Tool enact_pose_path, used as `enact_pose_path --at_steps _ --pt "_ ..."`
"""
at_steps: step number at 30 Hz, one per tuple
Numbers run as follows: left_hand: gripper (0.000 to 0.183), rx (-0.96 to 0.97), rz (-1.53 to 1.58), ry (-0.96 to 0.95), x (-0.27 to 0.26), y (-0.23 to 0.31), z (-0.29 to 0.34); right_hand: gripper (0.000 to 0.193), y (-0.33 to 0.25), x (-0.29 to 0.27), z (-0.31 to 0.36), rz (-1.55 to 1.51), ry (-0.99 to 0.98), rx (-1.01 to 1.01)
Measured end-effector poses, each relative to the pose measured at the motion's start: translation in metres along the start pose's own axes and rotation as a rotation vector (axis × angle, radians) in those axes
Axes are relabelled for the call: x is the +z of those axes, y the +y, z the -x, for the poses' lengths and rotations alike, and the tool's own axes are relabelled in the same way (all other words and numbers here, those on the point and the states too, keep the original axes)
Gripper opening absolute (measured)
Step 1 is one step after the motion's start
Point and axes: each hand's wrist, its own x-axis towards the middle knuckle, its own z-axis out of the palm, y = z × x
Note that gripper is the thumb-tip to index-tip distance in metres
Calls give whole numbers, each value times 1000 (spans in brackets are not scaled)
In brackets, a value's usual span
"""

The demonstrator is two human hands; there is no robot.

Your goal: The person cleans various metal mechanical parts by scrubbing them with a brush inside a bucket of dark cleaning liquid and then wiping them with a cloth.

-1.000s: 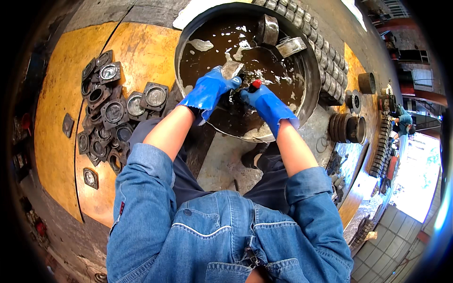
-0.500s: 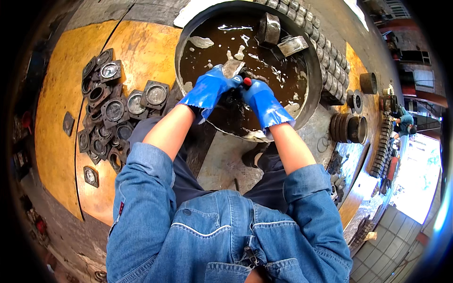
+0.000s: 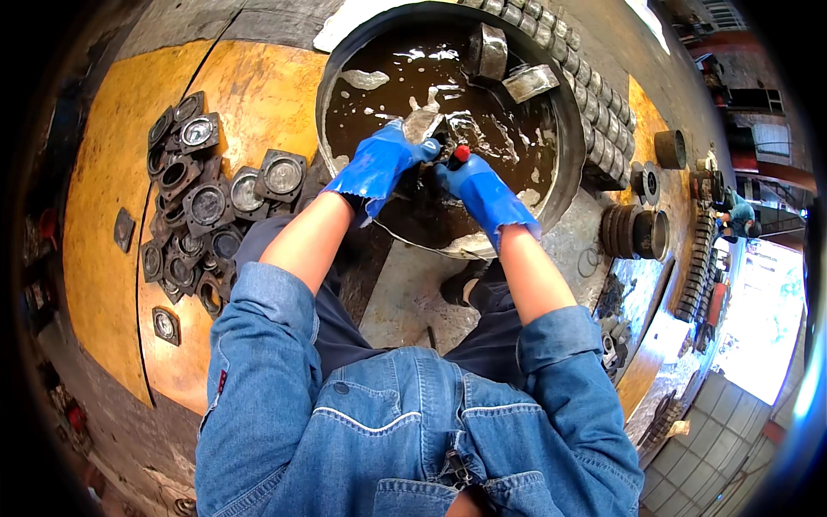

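A wide round tub [image 3: 570,164] of murky brown liquid stands in front of me. Over it, my left hand [image 3: 379,164], in a blue rubber glove, is closed around a wet grey metal part [image 3: 420,127]. My right hand [image 3: 484,194], gloved alike, grips a red-tipped tool handle [image 3: 462,153] right beside that part. The tool's working end is hidden between the gloves, so its kind does not show. Two blocky metal pieces rest inside the tub at the far right, one dark and upright [image 3: 489,53], the other shiny and tilted [image 3: 530,83].
Left of the tub, square metal castings with round openings [image 3: 207,205] lie heaped on a yellow board [image 3: 99,284]. Rows of cylindrical metal parts [image 3: 594,108] line the tub's right side. Nearer stand stacked rings [image 3: 636,233]. A person [image 3: 741,217] is far off right.
My right hand has shifted slightly right and down, and the red handle end has moved a little right, away from the part. My left hand keeps its place with the metal part.
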Motion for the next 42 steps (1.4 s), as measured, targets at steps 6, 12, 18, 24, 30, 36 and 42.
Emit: enact_pose_path --at_steps 6,12,18,24,30,36,42 --pt "78 44 50 55 9 -11 -12 45 -9 -24 0 -129 -205 -15" --pt "68 -21 18 -65 -4 6 -1 40 -28 -5 2 322 39 -8" --pt "72 18 21 -40 -1 0 -3 34 2 2 7 146 474 -329" --pt "76 44 45 -25 0 -4 -5 39 11 9 -16 67 181 5" --pt "84 78 78 24 -2 -9 -2 30 20 0 14 -277 48 32" --pt "92 108 121 -24 -1 -8 5 26 49 -18 6 -973 125 42" --pt "102 -30 24 116 10 9 19 26 57 14 -13 -1362 279 193"
